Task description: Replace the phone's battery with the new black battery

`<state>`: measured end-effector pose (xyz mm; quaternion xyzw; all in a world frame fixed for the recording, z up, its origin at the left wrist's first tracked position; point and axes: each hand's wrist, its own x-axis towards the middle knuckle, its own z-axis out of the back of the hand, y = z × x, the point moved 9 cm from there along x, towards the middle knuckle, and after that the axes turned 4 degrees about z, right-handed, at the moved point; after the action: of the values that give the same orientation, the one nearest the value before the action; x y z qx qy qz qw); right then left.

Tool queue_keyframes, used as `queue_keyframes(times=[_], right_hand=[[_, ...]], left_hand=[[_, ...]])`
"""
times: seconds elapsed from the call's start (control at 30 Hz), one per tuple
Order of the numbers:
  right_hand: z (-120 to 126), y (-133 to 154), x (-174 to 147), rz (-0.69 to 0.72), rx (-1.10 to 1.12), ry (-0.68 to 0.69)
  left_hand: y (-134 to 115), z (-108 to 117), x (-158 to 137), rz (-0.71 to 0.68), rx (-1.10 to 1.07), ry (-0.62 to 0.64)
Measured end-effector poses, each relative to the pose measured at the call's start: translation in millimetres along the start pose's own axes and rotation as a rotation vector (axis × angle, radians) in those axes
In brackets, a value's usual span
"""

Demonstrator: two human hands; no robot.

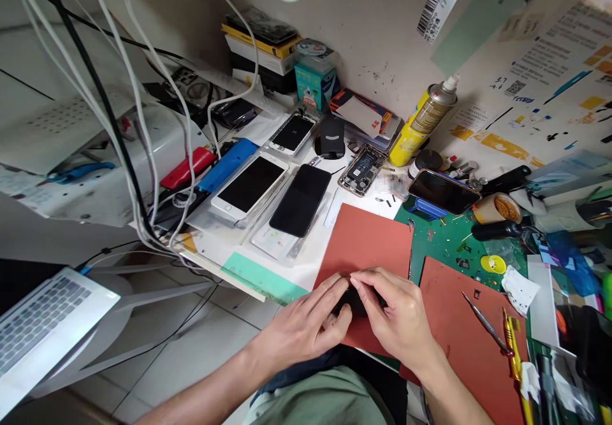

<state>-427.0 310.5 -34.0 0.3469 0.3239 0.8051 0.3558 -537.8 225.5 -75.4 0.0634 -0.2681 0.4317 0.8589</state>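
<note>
since our left hand (pixel 318 316) and right hand (pixel 396 304) meet over one spot, we list: one dark piece (pixel 357 302), low over the near part of a red mat (pixel 373 237), largely hidden by fingers. left: thumb and fingers closed about the piece's left side. right: fingertips drawn narrowly together at its far edge; whether they pinch anything, we cannot tell. to the left, one black phone (pixel 300 201) and one white phone (pixel 249 186); beyond the mat, one opened phone (pixel 363 169) with loose bits (pixel 389 201) beside it. on a second mat (pixel 449 342), one silver tool (pixel 486 324). risks, as we judge them: the dark piece could slip or twist should the left slacken while the right presses; anything tiny, flicked from the fingertips, could be lost among scraps (pixel 462 263) on the green mat (pixel 442 237); a careless swing of the right could roll the silver tool away.
</note>
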Motion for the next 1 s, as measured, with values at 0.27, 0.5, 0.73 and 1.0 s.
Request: queue_keyframes(times=[0.27,0.5,0.73,1.0], right_hand=[[19,-22,-2,-0.195,0.007,-0.133],[15,-81,26,-0.243,-0.402,0.130],[7,-39,24,-0.061,-0.260,0.388],[-15,-10,21,0.202,-0.437,0.624]], left_hand=[[3,-2,1,-0.001,-0.029,0.021],[7,-5,0,0.016,-0.086,-0.002],[11,-8,1,0.040,-0.057,0.043],[14,-8,4,0.047,-0.043,0.033]])
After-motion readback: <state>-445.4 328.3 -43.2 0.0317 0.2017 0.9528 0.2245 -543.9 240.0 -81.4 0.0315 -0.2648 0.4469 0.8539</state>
